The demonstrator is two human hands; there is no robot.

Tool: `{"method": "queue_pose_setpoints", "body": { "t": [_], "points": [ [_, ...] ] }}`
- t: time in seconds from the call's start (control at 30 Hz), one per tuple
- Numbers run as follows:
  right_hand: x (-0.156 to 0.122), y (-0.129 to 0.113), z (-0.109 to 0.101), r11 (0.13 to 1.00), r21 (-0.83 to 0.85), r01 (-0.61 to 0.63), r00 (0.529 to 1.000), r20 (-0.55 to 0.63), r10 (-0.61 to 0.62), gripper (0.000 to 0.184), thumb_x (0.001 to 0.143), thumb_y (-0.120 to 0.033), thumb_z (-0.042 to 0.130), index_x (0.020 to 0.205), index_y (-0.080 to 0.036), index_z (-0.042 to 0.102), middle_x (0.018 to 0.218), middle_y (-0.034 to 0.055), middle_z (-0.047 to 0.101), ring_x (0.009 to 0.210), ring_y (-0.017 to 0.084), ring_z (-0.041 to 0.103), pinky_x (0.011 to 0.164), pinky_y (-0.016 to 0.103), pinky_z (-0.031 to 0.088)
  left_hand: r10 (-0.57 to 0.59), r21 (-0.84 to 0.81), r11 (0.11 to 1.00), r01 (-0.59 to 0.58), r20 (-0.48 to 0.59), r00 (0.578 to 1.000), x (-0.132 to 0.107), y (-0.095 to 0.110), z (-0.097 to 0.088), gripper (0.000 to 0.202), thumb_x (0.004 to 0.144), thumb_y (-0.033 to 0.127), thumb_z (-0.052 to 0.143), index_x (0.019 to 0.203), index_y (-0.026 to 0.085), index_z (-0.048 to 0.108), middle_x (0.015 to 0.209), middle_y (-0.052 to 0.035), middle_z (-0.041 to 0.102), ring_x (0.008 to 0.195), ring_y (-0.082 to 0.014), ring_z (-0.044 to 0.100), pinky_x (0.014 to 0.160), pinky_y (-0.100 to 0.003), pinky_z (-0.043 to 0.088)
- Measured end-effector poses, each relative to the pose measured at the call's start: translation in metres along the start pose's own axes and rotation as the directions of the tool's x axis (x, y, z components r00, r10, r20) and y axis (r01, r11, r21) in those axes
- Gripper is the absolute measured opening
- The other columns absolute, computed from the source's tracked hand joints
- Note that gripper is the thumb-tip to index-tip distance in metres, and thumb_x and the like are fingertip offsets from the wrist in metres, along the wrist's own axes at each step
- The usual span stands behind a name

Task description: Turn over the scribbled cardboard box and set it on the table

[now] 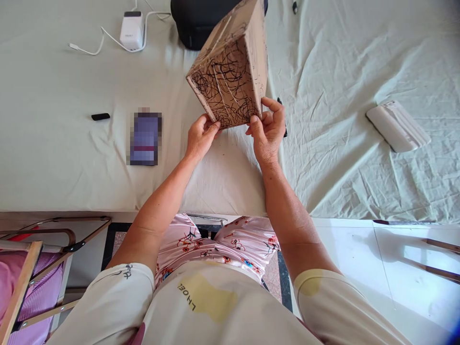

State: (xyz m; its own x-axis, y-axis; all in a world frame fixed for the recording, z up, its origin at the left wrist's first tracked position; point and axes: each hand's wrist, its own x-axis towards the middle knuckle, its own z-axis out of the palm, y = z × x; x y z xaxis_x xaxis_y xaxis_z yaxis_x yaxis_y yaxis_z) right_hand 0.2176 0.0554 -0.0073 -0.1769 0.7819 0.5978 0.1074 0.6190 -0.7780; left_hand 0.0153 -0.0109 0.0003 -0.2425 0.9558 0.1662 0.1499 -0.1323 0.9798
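A brown cardboard box (230, 79) covered in black scribbled lines is held tilted above the cloth-covered table. Gripping its lower left corner is my left hand (202, 136), thumb on the near face and fingers behind. My right hand (268, 132) pinches the lower right corner, its thumb on the scribbled face and the index finger along the side. Behind the right hand, a dark object (282, 117) shows only in part. The box hides some of a black, rounded object (192, 24) at the back.
A white charger (132, 31) with a cable lies back left. Nearer are a black marker cap-like piece (100, 117) and a blurred purple item (145, 139). A white packet (398, 125) sits at right, and a small black piece (295, 7) far back. A folding chair (53, 235) stands left.
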Motion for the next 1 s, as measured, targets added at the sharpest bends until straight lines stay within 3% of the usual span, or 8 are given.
{"method": "queue_pose_setpoints", "body": {
  "t": [0.17, 0.33, 0.4, 0.5, 0.63, 0.77, 0.9, 1.0],
  "points": [
    [0.001, -0.003, -0.001, 0.998, -0.042, 0.038, 0.997, -0.066, -0.041, 0.062, 0.105, -0.08, 0.046, 0.145, -0.033, 0.056, 0.084, -0.0002, 0.059, 0.076, 0.016, 0.07, 0.065, 0.031, 0.061, 0.118, 0.218, 0.969, -0.113, -0.008, 0.993, -0.005, 0.007, 0.001, 0.067, 0.094, 0.088, 0.057, 0.095, 0.022, 0.067, 0.094, -0.0077, 0.077, 0.086, -0.0225, 0.076, 0.083, -0.037, 0.062],
    [0.0, -0.003, -0.002, 0.995, -0.087, 0.043, 0.99, -0.128, -0.054, 0.055, 0.108, -0.078, 0.043, 0.136, -0.033, 0.057, 0.085, 0.0004, 0.061, 0.077, 0.016, 0.068, 0.067, 0.033, 0.062, 0.224, 0.438, 0.875, -0.204, 0.007, 0.975, -0.007, 0.013, -0.002, 0.059, 0.098, 0.078, 0.06, 0.082, 0.021, 0.065, 0.091, -0.0086, 0.075, 0.081, -0.021, 0.072, 0.083, -0.035, 0.06],
    [0.001, -0.003, -0.004, 0.994, -0.108, 0.028, 0.989, -0.144, -0.043, 0.055, 0.108, -0.079, 0.041, 0.134, -0.033, 0.057, 0.087, 0.0011, 0.062, 0.078, 0.016, 0.068, 0.068, 0.034, 0.062, 0.233, 0.456, 0.864, -0.211, 0.01, 0.973, -0.007, 0.013, -0.003, 0.059, 0.099, 0.079, 0.058, 0.089, 0.021, 0.068, 0.094, -0.009, 0.075, 0.085, -0.0216, 0.072, 0.086, -0.036, 0.06],
    [0.005, 0.0, -0.009, 0.995, -0.101, 0.011, 0.981, -0.191, -0.031, 0.058, 0.108, -0.08, 0.039, 0.133, -0.032, 0.057, 0.09, 0.0012, 0.063, 0.078, 0.016, 0.067, 0.067, 0.035, 0.061, 0.241, 0.423, 0.883, -0.205, -0.032, 0.97, -0.005, 0.012, -0.008, 0.062, 0.097, 0.08, 0.06, 0.122, 0.025, 0.069, 0.115, -0.0105, 0.076, 0.103, -0.0242, 0.073, 0.098, -0.038, 0.059],
    [0.01, 0.002, -0.019, 0.994, -0.106, 0.007, 0.968, -0.248, -0.033, 0.054, 0.108, -0.078, 0.04, 0.13, -0.032, 0.058, 0.099, 0.0039, 0.062, 0.08, 0.017, 0.066, 0.065, 0.034, 0.06, 0.249, 0.292, 0.936, -0.197, -0.155, 0.956, -0.002, 0.009, -0.017, 0.084, 0.093, 0.084, 0.063, 0.158, 0.033, 0.046, 0.142, -0.0123, 0.065, 0.131, -0.0282, 0.065, 0.114, -0.043, 0.053],
    [0.01, -0.007, -0.022, 0.982, -0.185, 0.027, 0.957, -0.278, -0.078, 0.053, 0.11, -0.075, 0.036, 0.128, -0.03, 0.058, 0.1, 0.0044, 0.057, 0.081, 0.018, 0.067, 0.064, 0.035, 0.059, 0.243, 0.193, 0.963, -0.188, -0.329, 0.913, 0.001, 0.014, -0.023, 0.089, 0.093, 0.09, 0.053, 0.162, 0.035, 0.039, 0.147, -0.0125, 0.059, 0.137, -0.0293, 0.061, 0.119, -0.044, 0.05],
    [0.007, -0.022, -0.015, 0.987, -0.139, 0.077, 0.944, -0.31, -0.117, 0.047, 0.107, -0.073, 0.051, 0.116, -0.028, 0.06, 0.087, 0.0001, 0.052, 0.069, 0.015, 0.059, 0.064, 0.035, 0.056, 0.298, 0.221, 0.951, -0.218, -0.449, 0.843, 0.001, 0.023, -0.025, 0.087, 0.096, 0.094, 0.038, 0.16, 0.035, 0.039, 0.152, -0.0112, 0.056, 0.145, -0.0289, 0.057, 0.119, -0.044, 0.051],
    [0.004, -0.028, -0.012, 0.987, -0.15, 0.052, 0.96, -0.265, -0.091, 0.049, 0.105, -0.075, 0.052, 0.116, -0.028, 0.063, 0.093, 0.0028, 0.056, 0.081, 0.019, 0.064, 0.074, 0.04, 0.058, 0.238, 0.19, 0.967, -0.172, -0.421, 0.875, -0.001, 0.025, -0.026, 0.086, 0.098, 0.092, 0.037, 0.165, 0.04, 0.034, 0.165, -0.0061, 0.048, 0.16, -0.0284, 0.043, 0.128, -0.044, 0.044]
  ]
}}
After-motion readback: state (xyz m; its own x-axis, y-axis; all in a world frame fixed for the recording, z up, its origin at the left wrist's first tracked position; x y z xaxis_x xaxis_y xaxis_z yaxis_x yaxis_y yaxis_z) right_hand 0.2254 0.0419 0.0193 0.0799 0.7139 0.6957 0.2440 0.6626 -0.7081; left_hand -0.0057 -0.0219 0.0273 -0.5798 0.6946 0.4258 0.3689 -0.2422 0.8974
